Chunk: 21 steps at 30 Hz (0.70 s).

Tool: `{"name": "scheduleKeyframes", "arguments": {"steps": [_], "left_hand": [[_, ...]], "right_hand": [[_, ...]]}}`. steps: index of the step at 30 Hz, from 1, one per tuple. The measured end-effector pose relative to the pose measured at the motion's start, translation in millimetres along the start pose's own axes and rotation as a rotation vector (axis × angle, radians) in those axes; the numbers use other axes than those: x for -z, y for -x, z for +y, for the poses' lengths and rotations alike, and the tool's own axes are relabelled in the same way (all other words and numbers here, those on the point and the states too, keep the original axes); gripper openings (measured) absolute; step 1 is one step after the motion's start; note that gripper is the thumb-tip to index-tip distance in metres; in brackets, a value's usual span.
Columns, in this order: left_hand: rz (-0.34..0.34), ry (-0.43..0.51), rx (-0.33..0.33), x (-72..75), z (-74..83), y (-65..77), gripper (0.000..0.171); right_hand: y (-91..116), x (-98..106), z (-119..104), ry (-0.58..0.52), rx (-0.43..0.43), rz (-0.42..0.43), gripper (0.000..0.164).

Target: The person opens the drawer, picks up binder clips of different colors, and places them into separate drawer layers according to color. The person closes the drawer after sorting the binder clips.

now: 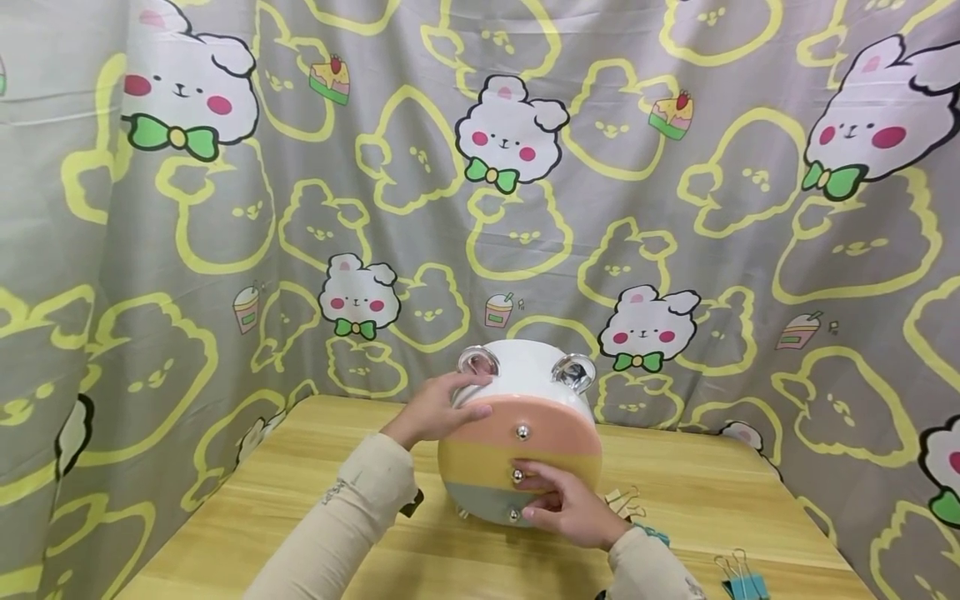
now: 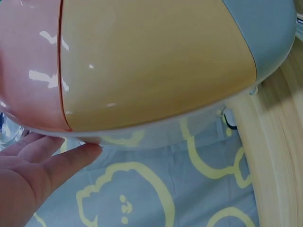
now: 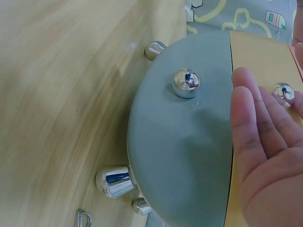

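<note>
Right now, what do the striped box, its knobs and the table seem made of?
Striped box: probably glossy plastic or lacquer, judging by sharp highlights. Knobs: chrome-like metal or plating, mirroring the surroundings. Table: wood or wood-look laminate, showing grain.

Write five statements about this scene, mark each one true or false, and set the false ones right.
1. Three shiny silver ball knobs run down the front of the round box with pink, yellow and grey-blue bands. True.
2. The right hand has its fingers at the top knob. False: they are at the middle knob, on the yellow band.
3. The left hand is beside a silver ring-shaped ear on the box. True.
4. The box stands on a clear glass table. False: it stands on a yellowish wood-grain table.
5. A teal binder clip with wire handles lies right of the box. True.
</note>
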<state>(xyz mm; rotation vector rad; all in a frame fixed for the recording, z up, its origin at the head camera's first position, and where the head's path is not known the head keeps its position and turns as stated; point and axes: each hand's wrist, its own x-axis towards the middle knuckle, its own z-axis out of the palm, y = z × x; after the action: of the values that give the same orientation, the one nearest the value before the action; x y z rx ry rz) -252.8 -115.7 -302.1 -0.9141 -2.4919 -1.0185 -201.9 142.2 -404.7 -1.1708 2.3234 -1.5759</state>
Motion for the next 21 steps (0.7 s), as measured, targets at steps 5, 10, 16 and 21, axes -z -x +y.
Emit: {"name": "scheduleKeyframes", "arguments": {"steps": [5, 10, 16, 21], "left_hand": [[-0.002, 0.01, 0.049, -2.3, -0.8, -0.9, 0.047], [0.003, 0.016, 0.07, -2.1, 0.1, 0.8, 0.046], [0.0, 0.008, 0.071, -2.0, -0.1, 1.0, 0.046], [-0.005, 0.014, 0.082, -1.7, 0.4, 0.4, 0.046]], "right_hand": [[-1.2, -1.1, 0.1, 0.027, -0.039, 0.01, 0.059], [-2.0, -3.2, -2.8, 0.012, -0.052, 0.015, 0.056], [-3.3, -2.9, -2.9, 0.005, -0.011, 0.015, 0.051], [-3.2, -3.4, -3.1, 0.008, 0.008, 0.012, 0.048]]}}
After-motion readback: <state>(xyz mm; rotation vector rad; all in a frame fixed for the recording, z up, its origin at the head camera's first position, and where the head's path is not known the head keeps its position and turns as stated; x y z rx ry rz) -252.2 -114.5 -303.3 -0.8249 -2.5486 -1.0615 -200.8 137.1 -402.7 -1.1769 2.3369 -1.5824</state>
